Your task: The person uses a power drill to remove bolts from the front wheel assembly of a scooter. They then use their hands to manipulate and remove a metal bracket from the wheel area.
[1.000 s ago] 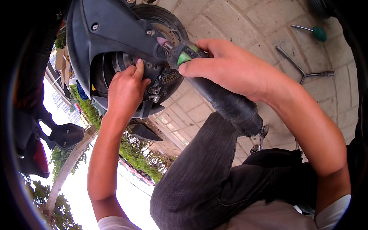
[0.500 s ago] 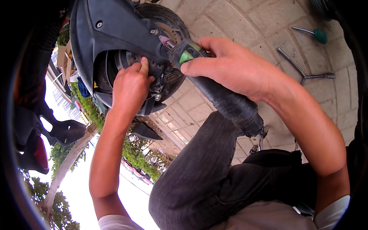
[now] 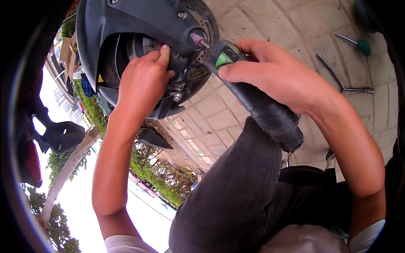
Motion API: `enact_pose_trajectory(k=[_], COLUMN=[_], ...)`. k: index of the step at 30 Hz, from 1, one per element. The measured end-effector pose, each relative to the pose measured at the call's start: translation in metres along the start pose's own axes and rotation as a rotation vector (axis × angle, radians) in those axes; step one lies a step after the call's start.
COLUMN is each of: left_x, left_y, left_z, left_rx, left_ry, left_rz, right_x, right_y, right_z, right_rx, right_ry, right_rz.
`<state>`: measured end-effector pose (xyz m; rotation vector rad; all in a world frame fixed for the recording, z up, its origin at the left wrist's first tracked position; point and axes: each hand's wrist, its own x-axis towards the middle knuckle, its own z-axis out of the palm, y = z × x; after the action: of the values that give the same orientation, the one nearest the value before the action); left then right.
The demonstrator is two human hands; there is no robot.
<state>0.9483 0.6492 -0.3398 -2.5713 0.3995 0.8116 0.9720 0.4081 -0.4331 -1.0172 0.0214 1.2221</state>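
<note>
My right hand (image 3: 270, 69) wraps around a black handheld power grinder (image 3: 263, 107) with a green panel near its front. A pink, cone-shaped grinding stone (image 3: 196, 39) is fitted at its tip. This stone overlaps the round dark end of a black arm beside the wheel (image 3: 207, 21); whether it touches cannot be made out. My left hand (image 3: 143, 78) reaches into the gap under the dark grey cover (image 3: 139, 14). Its index finger is stretched out against the wheel's hub area, the other fingers bend, and nothing shows in it. A brake caliper (image 3: 185, 78) is close to its thumb.
On the paving at right lie a green-handled screwdriver (image 3: 362, 46) and a Y-shaped socket wrench (image 3: 342, 89). My bent knee (image 3: 223, 177) is below the grinder. Black plastic parts (image 3: 63, 133) stick out at left. Cardboard (image 3: 66, 50) stands behind the wheel.
The grinding stone has come down over the arm's round end, nearer the caliper. The whole view has shifted a little. My left hand keeps its place by the hub.
</note>
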Motion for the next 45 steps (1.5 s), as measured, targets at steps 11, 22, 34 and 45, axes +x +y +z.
enact_pose_trajectory(k=[11, 22, 34, 45], left_x=[-0.001, -0.005, -0.001, -0.009], left_y=[-0.005, -0.003, -0.012, 0.020], left_z=[-0.002, 0.004, 0.011, 0.012], left_rx=[-0.036, -0.035, -0.085, -0.059], left_ry=[-0.007, 0.060, 0.060, 0.283], left_rz=[0.015, 0.024, -0.021, -0.117], right_x=[0.010, -0.004, -0.082, 0.002], right_y=[0.012, -0.005, -0.060, 0.005], right_z=[0.007, 0.036, 0.033, 0.012], right_rx=[-0.038, -0.096, -0.136, 0.005], right_ry=[-0.039, -0.003, 0.270, 0.190], right_rz=[0.064, -0.018, -0.110, 0.044])
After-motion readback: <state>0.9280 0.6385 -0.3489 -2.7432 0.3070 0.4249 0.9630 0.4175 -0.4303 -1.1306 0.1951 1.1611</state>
